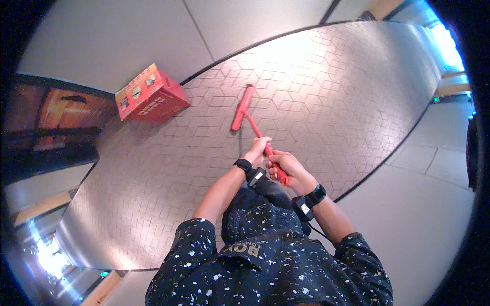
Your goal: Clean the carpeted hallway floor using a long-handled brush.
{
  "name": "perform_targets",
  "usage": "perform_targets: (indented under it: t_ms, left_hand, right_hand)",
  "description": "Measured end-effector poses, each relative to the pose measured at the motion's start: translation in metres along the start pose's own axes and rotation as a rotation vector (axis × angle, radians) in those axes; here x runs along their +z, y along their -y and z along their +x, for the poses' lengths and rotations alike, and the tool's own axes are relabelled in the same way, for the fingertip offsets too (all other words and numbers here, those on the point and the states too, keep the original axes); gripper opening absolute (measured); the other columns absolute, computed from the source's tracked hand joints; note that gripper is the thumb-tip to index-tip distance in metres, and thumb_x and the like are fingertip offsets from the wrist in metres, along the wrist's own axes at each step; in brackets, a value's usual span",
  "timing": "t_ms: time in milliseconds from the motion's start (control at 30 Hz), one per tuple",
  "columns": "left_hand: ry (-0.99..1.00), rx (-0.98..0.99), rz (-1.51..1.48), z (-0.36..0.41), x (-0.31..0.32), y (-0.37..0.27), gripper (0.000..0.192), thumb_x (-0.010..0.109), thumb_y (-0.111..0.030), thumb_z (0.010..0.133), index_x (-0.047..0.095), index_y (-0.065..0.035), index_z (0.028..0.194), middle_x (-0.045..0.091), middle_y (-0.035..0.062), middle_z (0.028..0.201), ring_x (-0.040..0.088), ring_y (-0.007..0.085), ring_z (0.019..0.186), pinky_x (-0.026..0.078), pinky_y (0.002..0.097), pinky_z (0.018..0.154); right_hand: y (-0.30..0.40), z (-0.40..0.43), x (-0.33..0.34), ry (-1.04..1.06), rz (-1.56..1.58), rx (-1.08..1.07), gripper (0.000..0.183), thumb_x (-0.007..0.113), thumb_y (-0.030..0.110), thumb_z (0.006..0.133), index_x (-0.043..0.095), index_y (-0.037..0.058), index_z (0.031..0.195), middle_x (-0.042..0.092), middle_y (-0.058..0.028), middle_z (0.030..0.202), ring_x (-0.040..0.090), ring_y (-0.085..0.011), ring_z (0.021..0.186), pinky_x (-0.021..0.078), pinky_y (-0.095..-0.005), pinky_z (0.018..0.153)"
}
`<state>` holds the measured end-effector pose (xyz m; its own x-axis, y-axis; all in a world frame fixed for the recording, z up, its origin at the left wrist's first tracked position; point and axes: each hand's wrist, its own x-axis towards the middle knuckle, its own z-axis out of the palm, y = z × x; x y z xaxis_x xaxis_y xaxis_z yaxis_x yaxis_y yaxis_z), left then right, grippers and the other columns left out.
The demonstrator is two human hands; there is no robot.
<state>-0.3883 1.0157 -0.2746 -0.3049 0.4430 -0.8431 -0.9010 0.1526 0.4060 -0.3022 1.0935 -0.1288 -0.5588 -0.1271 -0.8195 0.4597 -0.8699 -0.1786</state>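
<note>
A red long-handled floor tool with a T-shaped head, a broom or a mop, slants down in front of me. Its wide head (242,111) rests on the patterned floor ahead, and its underside is hidden. My left hand (258,150) wraps around the red handle (255,126) on its upper part. Just behind it, my right hand (288,167) grips the same handle close to its top end (283,179). Both wrists carry black straps with small black devices.
Ahead on the left, a red printed box (155,97) stands on the floor against a pale wall (115,46). Another pale wall (413,214) runs along my right. The floor (344,95) is a corridor, with bright light at both far ends.
</note>
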Motion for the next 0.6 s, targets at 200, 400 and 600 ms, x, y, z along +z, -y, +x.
perform_targets:
  t_ms: [200,400,600]
  left_hand:
    - [-0.250,0.011,-0.138,-0.003,-0.148,-0.039,0.019,0.054,-0.018,0.075,0.043,-0.0114,0.061,0.043,0.0005,0.052,0.042,0.0142,0.047,0.035,0.0291,0.043]
    - [-0.339,-0.022,-0.146,-0.003,-0.230,-0.065,0.021,0.053,-0.019,0.075,0.044,-0.0123,0.057,0.045,0.0023,0.052,0.043,0.0150,0.046,0.035,0.0312,0.043]
    - [-0.197,-0.078,-0.267,0.072,-0.220,-0.035,0.014,0.052,-0.012,0.072,0.045,-0.0088,0.060,0.045,0.0038,0.051,0.043,0.0161,0.044,0.036,0.0305,0.043]
  right_hand:
    - [-0.027,0.100,0.072,0.176,-0.255,0.200,0.015,0.041,0.007,0.086,0.046,0.0072,0.100,0.048,-0.0018,0.067,0.040,-0.0048,0.044,0.0344,-0.0184,0.035]
    - [-0.056,0.182,0.124,0.160,-0.290,0.338,0.004,0.045,0.010,0.085,0.046,0.0085,0.089,0.048,-0.0002,0.063,0.042,-0.0059,0.044,0.0353,-0.0187,0.035]
    - [-0.015,0.176,0.119,0.012,-0.078,0.277,0.010,0.044,0.005,0.085,0.048,0.0011,0.093,0.047,-0.0034,0.067,0.038,-0.0054,0.046,0.0319,-0.0176,0.036]
